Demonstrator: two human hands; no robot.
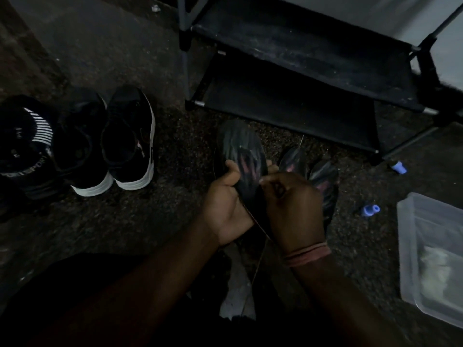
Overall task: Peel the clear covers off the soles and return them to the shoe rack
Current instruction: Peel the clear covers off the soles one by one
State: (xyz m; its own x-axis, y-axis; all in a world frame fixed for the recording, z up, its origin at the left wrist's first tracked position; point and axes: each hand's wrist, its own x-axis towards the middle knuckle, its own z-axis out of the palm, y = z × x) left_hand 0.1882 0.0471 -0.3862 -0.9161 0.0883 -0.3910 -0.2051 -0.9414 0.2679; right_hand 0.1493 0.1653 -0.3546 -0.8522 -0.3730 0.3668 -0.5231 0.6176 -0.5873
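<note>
the black shoe rack (300, 71) stands just behind the sole-up shoe (241, 151), which the left hand (225, 199) grips from below while the right hand (293, 206) pinches at its clear cover.

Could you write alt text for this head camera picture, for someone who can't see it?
In dim light, a person's left hand holds a dark sole while the right hand pinches at its edge. More soles lie beside it on the floor, before an empty black shoe rack, with black sneakers at left.
</note>
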